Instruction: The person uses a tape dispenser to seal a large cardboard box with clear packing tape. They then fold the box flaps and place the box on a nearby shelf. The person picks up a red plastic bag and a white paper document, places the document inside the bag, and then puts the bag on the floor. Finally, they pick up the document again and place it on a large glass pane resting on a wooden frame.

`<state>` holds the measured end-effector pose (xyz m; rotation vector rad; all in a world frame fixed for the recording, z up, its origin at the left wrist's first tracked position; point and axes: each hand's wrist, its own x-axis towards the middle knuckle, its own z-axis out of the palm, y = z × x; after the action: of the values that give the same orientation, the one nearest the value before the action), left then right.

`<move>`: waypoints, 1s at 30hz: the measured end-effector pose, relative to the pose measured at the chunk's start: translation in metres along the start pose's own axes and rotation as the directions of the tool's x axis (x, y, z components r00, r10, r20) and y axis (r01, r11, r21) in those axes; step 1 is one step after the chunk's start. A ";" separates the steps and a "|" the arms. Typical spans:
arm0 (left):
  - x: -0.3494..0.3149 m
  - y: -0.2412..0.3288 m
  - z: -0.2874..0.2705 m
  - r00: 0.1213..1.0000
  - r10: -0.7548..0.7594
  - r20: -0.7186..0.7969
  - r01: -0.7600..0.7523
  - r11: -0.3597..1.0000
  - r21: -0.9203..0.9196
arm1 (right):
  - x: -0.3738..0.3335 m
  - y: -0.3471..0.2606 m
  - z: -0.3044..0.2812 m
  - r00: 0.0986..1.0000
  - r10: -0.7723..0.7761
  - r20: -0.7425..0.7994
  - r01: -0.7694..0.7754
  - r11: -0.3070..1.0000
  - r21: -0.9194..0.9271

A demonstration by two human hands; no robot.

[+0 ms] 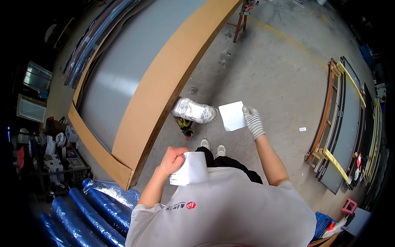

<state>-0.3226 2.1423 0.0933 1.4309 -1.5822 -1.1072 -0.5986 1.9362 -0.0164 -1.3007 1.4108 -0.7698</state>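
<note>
My left hand [173,159] is bare and closed on a curved white paper sheet with small print [192,169], close to my shirt. Farther out to the right, my right hand [253,122], in a grey-and-white striped glove, pinches the edge of a square white sheet [232,116]. That sheet is held out over the floor, its visible side blank. To the left lies a large grey panel [123,78], its edges wrapped in brown cardboard [146,99]. A bundle in clear plastic wrap [194,111] shows beside the cardboard edge, between my hands and the panel.
Blue plastic-wrapped rolls [88,208] lie at the lower left. Framed panels with wooden strips [335,136] lean in a stack at the right. A wooden trestle [239,25] stands at the far end. A small white slip [302,129] lies on the concrete floor [279,78].
</note>
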 end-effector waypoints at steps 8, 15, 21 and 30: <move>0.162 0.024 0.005 0.871 -0.039 0.490 0.261 0.882 -0.393 | 0.059 -0.151 -0.007 0.344 -0.932 0.113 0.791 0.223 -0.570; 0.218 -0.006 -0.002 0.963 -0.197 0.184 0.270 0.705 -0.656 | 0.076 -0.122 0.016 0.208 -0.928 0.308 0.915 0.073 -0.398; 0.237 -0.007 -0.006 0.801 -0.549 0.238 0.591 0.667 -0.453 | 0.096 -0.068 0.037 0.821 -0.571 -0.022 0.543 0.767 0.341; 0.275 0.000 -0.014 0.761 -0.643 -0.091 0.619 0.676 0.401 | 0.140 -0.066 0.073 0.780 0.096 0.619 -0.517 0.657 0.549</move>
<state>-0.3438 1.8674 0.0890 2.3845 -1.4325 -1.2366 -0.4945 1.8012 -0.0107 -0.5497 0.7109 -0.5324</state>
